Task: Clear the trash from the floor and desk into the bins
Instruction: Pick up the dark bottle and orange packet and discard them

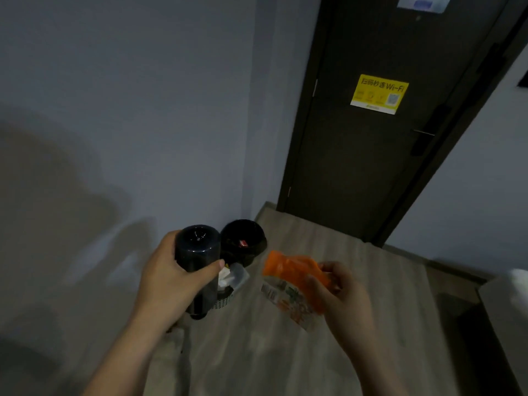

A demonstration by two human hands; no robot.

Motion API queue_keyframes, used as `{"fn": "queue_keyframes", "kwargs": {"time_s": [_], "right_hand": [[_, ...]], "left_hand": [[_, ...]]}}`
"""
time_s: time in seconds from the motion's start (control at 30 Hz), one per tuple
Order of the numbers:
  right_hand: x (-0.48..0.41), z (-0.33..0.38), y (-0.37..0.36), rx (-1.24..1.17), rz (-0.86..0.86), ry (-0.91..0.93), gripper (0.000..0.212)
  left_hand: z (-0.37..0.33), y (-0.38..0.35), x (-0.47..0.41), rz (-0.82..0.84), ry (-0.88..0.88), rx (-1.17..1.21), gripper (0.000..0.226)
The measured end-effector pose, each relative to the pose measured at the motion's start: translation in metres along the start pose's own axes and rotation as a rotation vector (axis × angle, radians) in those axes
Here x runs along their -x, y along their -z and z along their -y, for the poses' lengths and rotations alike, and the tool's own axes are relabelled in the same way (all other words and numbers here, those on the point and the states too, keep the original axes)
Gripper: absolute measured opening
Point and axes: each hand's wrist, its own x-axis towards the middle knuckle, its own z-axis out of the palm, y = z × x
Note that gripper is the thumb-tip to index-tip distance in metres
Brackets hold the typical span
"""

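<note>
Bins, two, sat mid-frame at the foot of the wall [128,110]: black round bin [244,238] and, just below it in frame, mesh bin [222,302] with white scraps, partly hidden. Open wood floor [371,281] ran right and up to the dark door [371,155] at upper right. Left hand [168,278] was wrapped around one dark bottle [197,252], overlapping the mesh bin in frame. Right hand [340,292] pinched one orange wrapper [288,267], right of both bins, over bare floor. One yellow sticker [378,94] on door.
</note>
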Motion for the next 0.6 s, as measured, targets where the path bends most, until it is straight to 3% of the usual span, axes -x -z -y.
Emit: {"fn": "queue_keyframes", "kwargs": {"time_s": [0.6], "right_hand": [[-0.229,-0.016,-0.152,0.132,0.257,-0.185,0.018]], "left_hand": [[0.095,-0.012,-0.229,0.031,0.114,-0.247,0.055]]}}
